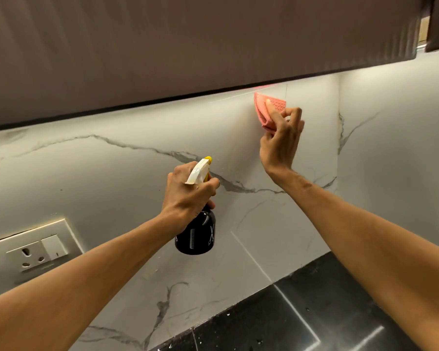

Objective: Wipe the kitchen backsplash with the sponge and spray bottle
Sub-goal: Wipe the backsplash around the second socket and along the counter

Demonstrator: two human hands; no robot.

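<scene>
The left hand (188, 191) is clamped round the neck of a black spray bottle (197, 231), whose contents cannot be seen, nozzle aimed at the marble backsplash (127, 178). Up and to its right, the right hand (280, 143) pinches a folded pink sponge (268, 110) flat against the backsplash just under the cabinet (188, 46), arm stretched upward above the black worktop (302, 312).

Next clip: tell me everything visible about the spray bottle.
The spray bottle has a glossy black rounded body printed with small white comb and scissors drawings, a white trigger head and a yellow nozzle tip. It is held in the air, roughly upright and tipped slightly, nozzle aimed at the marble-look backsplash. The left hand wraps its neck, fingers at the trigger. Nothing else touches it; its liquid level cannot be seen.
</scene>
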